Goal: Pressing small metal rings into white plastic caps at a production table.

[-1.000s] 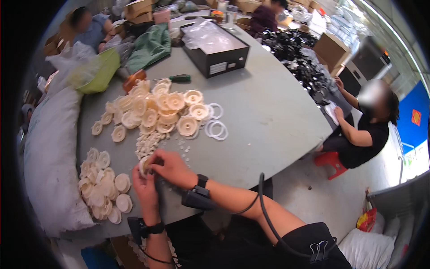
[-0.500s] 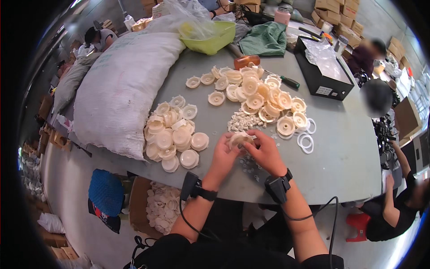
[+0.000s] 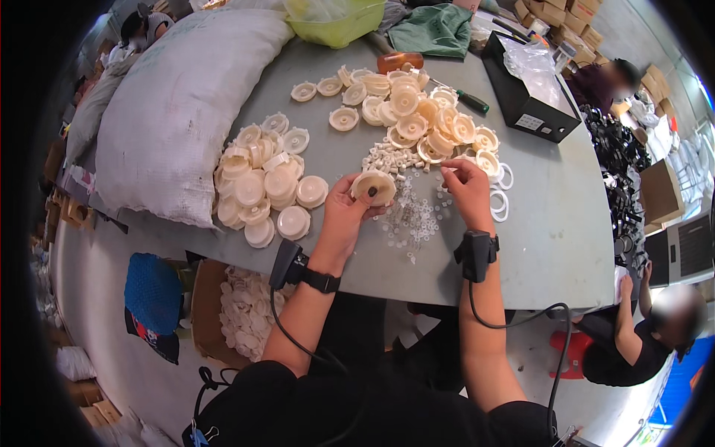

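My left hand (image 3: 344,217) grips a round cream plastic cap (image 3: 381,182), its hollow face up with a dark spot at the centre. To the right, my right hand (image 3: 471,192) is apart from the cap, its thumb and fingertips pinched together beside the heap of cream caps (image 3: 406,100). Whatever may be between those fingertips is too small to make out. Small white plastic cylinders (image 3: 387,156) lie just beyond the held cap. Between my hands many tiny clear washers (image 3: 413,216) are scattered. White rings (image 3: 497,206) lie right of my right hand.
Another pile of caps (image 3: 261,186) lies at the left, against a big white woven sack (image 3: 179,112). A green-handled screwdriver (image 3: 472,102), an orange-headed mallet (image 3: 400,62), a black box (image 3: 532,97) and a lime basket (image 3: 335,22) stand or lie farther back. Co-workers sit around.
My right hand has come off the cap and moved right and away from me, toward the heap. The cap stays in my left hand. The view has shifted, and the washers now show.
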`<state>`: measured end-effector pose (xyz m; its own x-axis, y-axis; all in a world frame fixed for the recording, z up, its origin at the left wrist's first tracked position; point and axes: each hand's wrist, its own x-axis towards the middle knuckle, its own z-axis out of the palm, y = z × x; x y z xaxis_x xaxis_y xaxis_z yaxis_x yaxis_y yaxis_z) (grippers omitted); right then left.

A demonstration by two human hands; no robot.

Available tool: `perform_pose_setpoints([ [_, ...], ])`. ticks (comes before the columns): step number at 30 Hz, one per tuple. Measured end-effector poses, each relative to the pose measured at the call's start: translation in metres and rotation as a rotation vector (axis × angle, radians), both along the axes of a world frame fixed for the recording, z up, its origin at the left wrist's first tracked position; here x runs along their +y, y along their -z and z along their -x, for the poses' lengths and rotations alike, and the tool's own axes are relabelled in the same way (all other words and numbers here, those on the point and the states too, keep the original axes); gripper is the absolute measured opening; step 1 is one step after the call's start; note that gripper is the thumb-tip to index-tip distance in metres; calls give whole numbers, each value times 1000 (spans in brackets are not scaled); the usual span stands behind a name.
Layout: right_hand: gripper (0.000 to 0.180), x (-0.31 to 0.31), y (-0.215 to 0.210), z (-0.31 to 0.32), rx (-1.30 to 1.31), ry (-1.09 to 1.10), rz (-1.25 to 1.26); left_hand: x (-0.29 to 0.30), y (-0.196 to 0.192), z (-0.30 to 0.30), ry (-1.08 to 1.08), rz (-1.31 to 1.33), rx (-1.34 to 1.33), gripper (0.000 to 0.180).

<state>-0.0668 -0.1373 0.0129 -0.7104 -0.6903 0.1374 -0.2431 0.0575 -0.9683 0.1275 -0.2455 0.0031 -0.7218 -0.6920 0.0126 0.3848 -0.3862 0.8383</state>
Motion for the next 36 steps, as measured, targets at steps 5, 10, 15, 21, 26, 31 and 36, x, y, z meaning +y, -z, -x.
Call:
perform_pose_setpoints([
  [5,24,-16,6,-23,500,188,-445,0,2,-2,56,-64,-2,30],
  [10,22,-21,8,-26,512,227,-505,0,2,-2,111,-80,58,31],
  [15,17,-7,12,-9,322,-19,-398,-1,6,-3,31,-41,56,32],
  [21,15,-10,5,-22,449,26,-403,0,8,2,-48,37,67,33],
  [26,12,-23,7,-32,545,113,-469,1,2,1,-1,-1,85,38],
  [31,12,-20,1,-36,293,-15,-201,-3,2,-4,114,-103,223,40],
  [36,8,-14,-28,-71,-230,-333,225,1,-4,-8,236,-133,341,38],
])
